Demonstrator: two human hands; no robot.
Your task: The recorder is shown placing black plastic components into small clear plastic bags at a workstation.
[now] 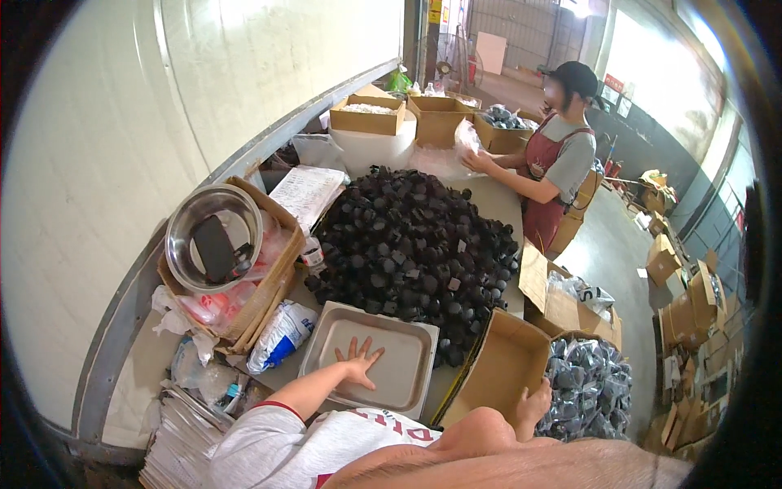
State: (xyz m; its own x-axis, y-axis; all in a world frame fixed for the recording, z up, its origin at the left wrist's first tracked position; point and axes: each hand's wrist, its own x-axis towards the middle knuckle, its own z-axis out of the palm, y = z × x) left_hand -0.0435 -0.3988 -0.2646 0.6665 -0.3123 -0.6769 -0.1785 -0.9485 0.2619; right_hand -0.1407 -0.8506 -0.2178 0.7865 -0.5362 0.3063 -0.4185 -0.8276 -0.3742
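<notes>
My left hand (358, 363) lies with its fingers spread over the floor of a shallow steel tray (314, 352). Nothing is in that hand. To the right, my right hand (533, 403) grips the side of an open cardboard box (498, 359), whose brown inside shows. Just beyond the tray and box rises a large heap of small black plastic parts (415, 244). Their exact kind is too small to make out. Beside my right hand sits a box of black parts in clear wrapping (582, 387).
At left, a steel bowl (183, 273) holding a dark flat object sits on a carton (273, 301); a blue-white packet (281, 336) lies nearby. Papers (305, 196) lie behind. Across the table, a co-worker (562, 155) handles clear plastic (467, 138). More cartons (440, 121) stand at the back.
</notes>
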